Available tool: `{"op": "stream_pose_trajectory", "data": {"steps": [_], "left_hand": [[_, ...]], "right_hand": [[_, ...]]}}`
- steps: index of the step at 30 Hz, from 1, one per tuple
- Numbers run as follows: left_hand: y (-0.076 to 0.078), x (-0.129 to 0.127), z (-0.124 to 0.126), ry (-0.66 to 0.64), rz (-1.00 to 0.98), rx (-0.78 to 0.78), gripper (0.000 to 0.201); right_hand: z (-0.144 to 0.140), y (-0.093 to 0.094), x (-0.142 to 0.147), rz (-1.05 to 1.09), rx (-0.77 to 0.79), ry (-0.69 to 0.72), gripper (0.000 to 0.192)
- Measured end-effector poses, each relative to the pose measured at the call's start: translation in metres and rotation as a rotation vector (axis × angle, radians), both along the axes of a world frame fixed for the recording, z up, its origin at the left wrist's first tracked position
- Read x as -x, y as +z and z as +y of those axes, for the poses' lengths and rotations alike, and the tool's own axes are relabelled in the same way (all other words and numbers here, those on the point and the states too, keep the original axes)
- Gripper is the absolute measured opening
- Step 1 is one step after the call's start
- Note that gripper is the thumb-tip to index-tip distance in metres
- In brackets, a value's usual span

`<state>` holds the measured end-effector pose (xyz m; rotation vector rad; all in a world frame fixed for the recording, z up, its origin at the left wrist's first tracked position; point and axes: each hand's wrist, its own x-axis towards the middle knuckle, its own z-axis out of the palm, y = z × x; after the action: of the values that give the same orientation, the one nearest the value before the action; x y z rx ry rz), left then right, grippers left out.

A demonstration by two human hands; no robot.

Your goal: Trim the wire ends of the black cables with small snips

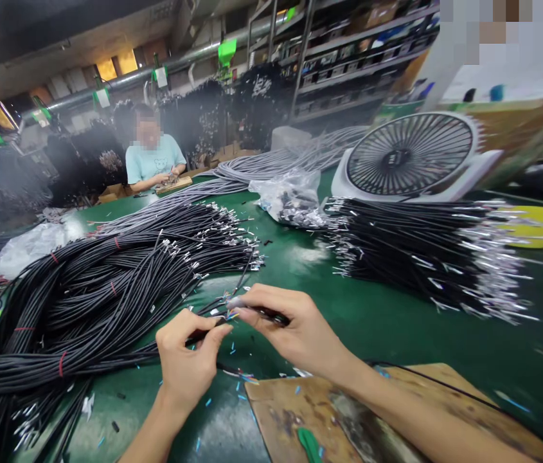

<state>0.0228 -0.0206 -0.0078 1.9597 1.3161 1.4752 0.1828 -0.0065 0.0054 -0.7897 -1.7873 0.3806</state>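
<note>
My left hand [187, 360] is closed in a pinch around a black cable [196, 335] near its end. Thin coloured wires [232, 316], blue and yellow among them, stick out of that end. My right hand [295, 325] is closed just to the right, its thumb and forefinger at the wires. A dark rod-like object [275, 315] lies under its curled fingers; its kind is partly hidden. Left of my hands lies a large heap of black cables [102, 289], tied in places with red bands, their stripped ends pointing right.
A stack of short black cables [406, 247] lies at right before a fan [401, 157]. A plastic bag of small parts [290, 196] stands mid-table. Near me is a stained wooden board [295, 411] with a green piece [308, 444]. A co-worker [153, 157] sits across.
</note>
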Motion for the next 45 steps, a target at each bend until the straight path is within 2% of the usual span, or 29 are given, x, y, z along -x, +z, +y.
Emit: {"op": "stream_pose_trajectory", "data": {"steps": [4, 7, 10, 14, 18, 22, 25, 28, 33, 40, 45], "left_hand": [[-0.0007, -0.0004, 0.0001, 0.004, 0.068, -0.061, 0.018], [-0.0005, -0.0013, 0.0008, 0.039, 0.168, -0.192, 0.024], [-0.0012, -0.0028, 0.0007, 0.067, 0.266, -0.281, 0.026], [-0.0024, -0.0043, -0.0012, 0.116, 0.341, -0.28, 0.029], [-0.0024, -0.0039, -0.0017, 0.11, 0.283, -0.286, 0.03], [-0.0016, -0.0027, -0.0007, 0.069, 0.138, -0.179, 0.022], [0.0, -0.0025, -0.0007, 0.051, 0.094, -0.12, 0.019], [0.0016, -0.0032, -0.0009, 0.035, 0.085, -0.148, 0.02], [0.0018, -0.004, -0.0007, 0.048, 0.137, -0.229, 0.024], [-0.0021, -0.006, -0.0033, 0.1, 0.347, -0.302, 0.031], [-0.0064, -0.0092, -0.0036, 0.119, 0.405, -0.309, 0.03]], "right_hand": [[-0.0005, -0.0023, -0.0003, -0.063, -0.032, -0.023, 0.013], [-0.0011, -0.0031, 0.0004, -0.121, -0.01, -0.035, 0.012], [-0.0019, -0.0033, 0.0018, -0.14, 0.066, -0.028, 0.013], [-0.0028, -0.0037, 0.0039, -0.097, 0.21, -0.002, 0.011], [-0.0031, -0.003, 0.0044, -0.074, 0.269, 0.026, 0.012], [-0.0023, -0.0015, 0.0035, -0.052, 0.247, 0.014, 0.014], [-0.001, -0.0017, 0.0034, 0.101, 0.283, -0.017, 0.01], [-0.0003, -0.003, 0.0035, 0.224, 0.311, 0.021, 0.011], [-0.0015, -0.006, 0.0023, 0.253, 0.259, 0.088, 0.014], [-0.0031, -0.0076, 0.003, 0.138, 0.153, -0.006, 0.018], [-0.0051, -0.0048, 0.0044, -0.002, 0.038, -0.054, 0.025]]}}
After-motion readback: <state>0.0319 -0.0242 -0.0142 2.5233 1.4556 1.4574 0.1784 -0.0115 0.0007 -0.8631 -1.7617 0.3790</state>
